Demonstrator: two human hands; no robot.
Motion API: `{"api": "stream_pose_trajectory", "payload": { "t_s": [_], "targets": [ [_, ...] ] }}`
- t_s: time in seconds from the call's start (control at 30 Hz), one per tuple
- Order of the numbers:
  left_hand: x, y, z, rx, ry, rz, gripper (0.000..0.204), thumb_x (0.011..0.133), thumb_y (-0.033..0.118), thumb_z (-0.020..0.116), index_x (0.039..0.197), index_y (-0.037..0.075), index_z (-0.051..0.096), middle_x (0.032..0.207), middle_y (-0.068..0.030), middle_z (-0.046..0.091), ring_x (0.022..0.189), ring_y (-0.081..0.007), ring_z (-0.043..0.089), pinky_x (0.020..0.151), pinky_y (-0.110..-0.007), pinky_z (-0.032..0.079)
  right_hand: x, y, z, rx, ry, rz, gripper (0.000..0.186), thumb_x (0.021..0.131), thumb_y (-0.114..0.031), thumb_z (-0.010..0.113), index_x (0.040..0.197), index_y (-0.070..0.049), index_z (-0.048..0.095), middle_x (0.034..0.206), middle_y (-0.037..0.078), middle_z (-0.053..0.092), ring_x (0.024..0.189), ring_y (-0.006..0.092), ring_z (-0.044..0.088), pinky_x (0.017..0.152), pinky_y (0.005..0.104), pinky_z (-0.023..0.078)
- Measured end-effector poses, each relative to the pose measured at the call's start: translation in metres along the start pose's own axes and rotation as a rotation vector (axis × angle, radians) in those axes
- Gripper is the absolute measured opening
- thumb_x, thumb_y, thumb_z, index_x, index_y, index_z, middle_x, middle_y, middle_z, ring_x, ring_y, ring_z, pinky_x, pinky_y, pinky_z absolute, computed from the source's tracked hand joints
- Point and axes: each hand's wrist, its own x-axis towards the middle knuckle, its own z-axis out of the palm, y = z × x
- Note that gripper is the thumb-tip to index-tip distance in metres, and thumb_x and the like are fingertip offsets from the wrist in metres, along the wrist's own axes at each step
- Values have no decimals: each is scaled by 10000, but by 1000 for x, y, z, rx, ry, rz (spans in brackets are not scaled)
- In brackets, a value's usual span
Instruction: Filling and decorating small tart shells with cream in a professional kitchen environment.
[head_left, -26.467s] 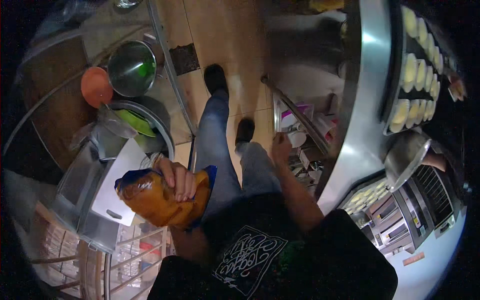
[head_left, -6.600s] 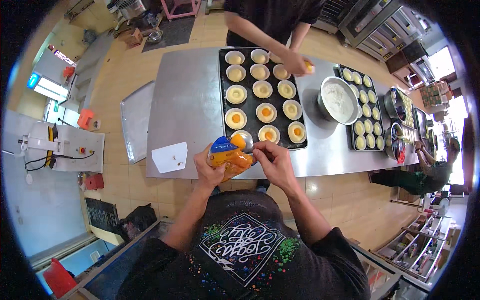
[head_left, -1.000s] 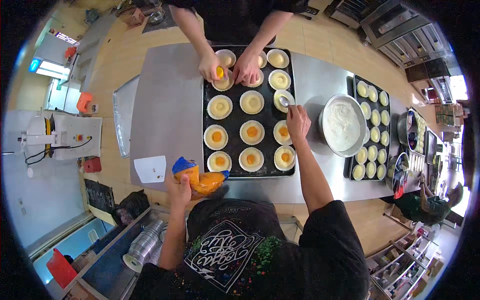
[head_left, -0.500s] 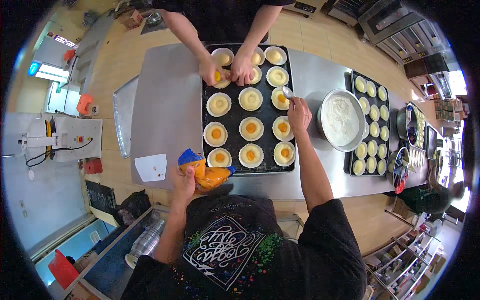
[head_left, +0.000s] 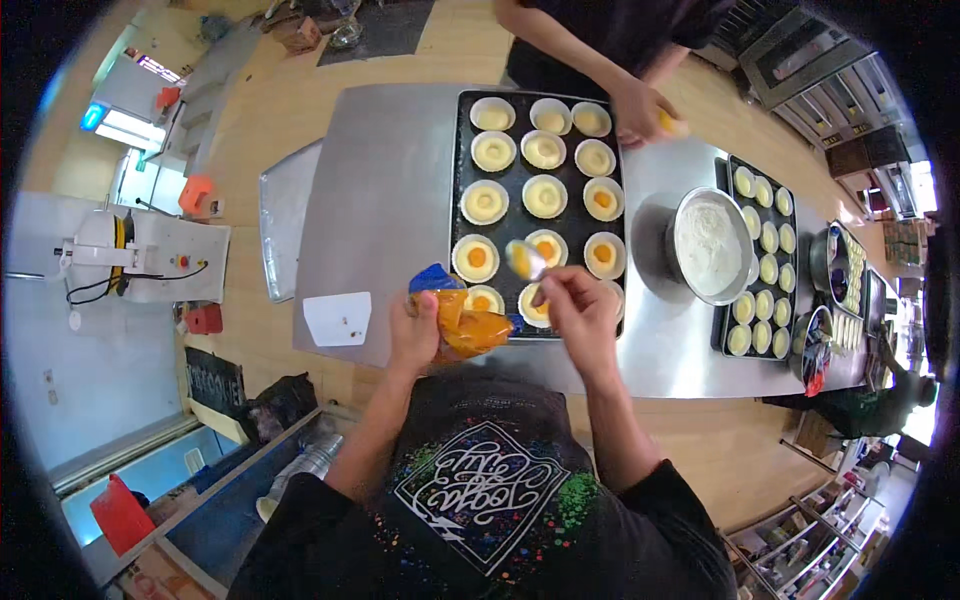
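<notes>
My left hand [head_left: 413, 330] is wrapped round the bag [head_left: 470, 325] of orange filling, just left of my right fingers; a light squeeze should do, since hard pressure could push filling out. My right hand [head_left: 583, 312] is closed on the spoon [head_left: 526, 260]. Its bowl, blurred and streaked yellow, points ahead and left of those fingers; how high it hangs, I can't tell. For clean spooning, I'd keep it level and low, setting 1 small dab at each centre.

Just beyond my fingers, in the tray [head_left: 515, 215], 6 cups show orange [head_left: 475, 258]; another is mostly hidden by my right hand. Farther ahead, 8 plain cups [head_left: 485, 203] show none. Reaching there, I'd pass over the gaps to avoid drips.

Beyond my right fingers, to the right, stands the bowl [head_left: 708, 245] of white powder; my elbow should clear it.
</notes>
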Motion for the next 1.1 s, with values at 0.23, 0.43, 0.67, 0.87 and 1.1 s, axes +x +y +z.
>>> {"api": "stream_pose_trajectory", "payload": {
  "t_s": [0.23,0.43,0.67,0.87,1.1],
  "targets": [
    [-9,26,-12,14,-82,77,482,1009,494,666,930,20,687,822,-20,682,690,-105,570,655,-248,477,-30,19,39,-208,-68,-122,85,945,-32,658,1009,-9,709,737,18,673,616,95,529,562,223,418],
    [-17,40,-20,58,-84,101,435,1006,448,686,926,20,680,818,-23,684,683,-103,558,649,-247,467,-43,20,53,-213,-105,-127,88,958,-20,645,1010,13,709,749,21,673,650,86,545,600,216,439],
    [-17,52,-25,74,-115,77,366,975,373,740,947,14,674,815,-41,692,677,-122,574,666,-257,484,-39,13,55,-73,-200,-62,95,983,-19,628,1012,24,708,753,43,672,629,76,540,572,183,422],
    [-8,59,-22,240,-187,104,343,952,339,767,1000,14,669,844,-58,706,704,-144,610,698,-279,513,-20,9,35,141,-291,168,86,988,-48,647,1005,12,707,747,56,672,561,63,479,496,172,349],
    [2,16,-32,252,38,107,429,952,396,757,1113,7,677,894,-67,714,772,-162,636,728,-294,527,20,0,9,291,-224,214,82,993,-76,657,1013,-12,705,745,58,675,540,51,439,471,171,313]
  ]
}}
